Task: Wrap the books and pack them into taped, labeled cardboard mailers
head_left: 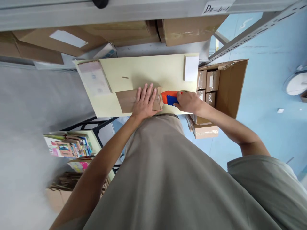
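Note:
A narrow brown cardboard box (126,100) lies flat along the front of a pale yellow tabletop (148,68). My left hand (145,101) rests spread on top of it near its right end, fingers apart. Against that right end is an orange and blue tape dispenser (170,97), its grip wrapped by my right hand (188,101). My fingers and palm hide part of the dispenser. Shiny tape seems to show at the box's end flaps (158,98). A small dark strip (125,77) lies behind the box.
A white pad (191,68) and a wrapped pale stack (94,77) sit at the table's ends. An open carton (231,88) of small boxes stands right. Behind is a grey shelf rack (144,11) holding cartons. Books (74,145) fill a rack at lower left.

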A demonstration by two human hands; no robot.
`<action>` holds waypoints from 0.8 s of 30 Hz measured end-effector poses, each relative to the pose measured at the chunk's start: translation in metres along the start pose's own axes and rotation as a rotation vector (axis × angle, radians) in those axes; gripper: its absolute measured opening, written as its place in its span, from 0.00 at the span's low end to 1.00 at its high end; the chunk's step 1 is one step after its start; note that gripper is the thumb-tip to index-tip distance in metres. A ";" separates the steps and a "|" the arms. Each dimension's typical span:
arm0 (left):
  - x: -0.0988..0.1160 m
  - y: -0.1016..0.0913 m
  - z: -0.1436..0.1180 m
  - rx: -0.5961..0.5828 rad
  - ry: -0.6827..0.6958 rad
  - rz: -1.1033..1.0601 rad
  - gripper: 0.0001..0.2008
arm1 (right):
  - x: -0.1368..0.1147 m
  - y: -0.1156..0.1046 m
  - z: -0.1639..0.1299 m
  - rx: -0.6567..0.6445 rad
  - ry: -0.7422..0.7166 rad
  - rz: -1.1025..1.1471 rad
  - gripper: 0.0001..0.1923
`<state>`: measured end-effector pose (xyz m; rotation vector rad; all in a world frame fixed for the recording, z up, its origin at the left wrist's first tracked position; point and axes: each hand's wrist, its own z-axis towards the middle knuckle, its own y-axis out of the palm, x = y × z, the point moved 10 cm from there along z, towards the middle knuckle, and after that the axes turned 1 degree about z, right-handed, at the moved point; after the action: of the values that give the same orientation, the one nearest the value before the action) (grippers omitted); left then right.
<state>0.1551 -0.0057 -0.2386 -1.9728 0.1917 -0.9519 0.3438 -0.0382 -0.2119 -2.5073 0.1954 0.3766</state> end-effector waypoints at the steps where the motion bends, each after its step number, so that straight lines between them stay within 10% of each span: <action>1: 0.001 0.000 0.000 0.002 0.009 -0.004 0.59 | -0.003 0.002 -0.001 0.031 0.035 -0.017 0.34; 14: 0.005 -0.005 -0.004 0.071 0.192 -0.114 0.64 | -0.009 0.003 -0.052 0.258 0.412 0.050 0.26; 24: 0.003 -0.096 -0.045 0.333 0.411 -0.161 0.52 | -0.085 -0.068 -0.087 0.452 0.513 0.108 0.27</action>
<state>0.1046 0.0187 -0.1489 -1.4906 0.0952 -1.3941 0.2975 -0.0285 -0.0811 -2.0983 0.5526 -0.2570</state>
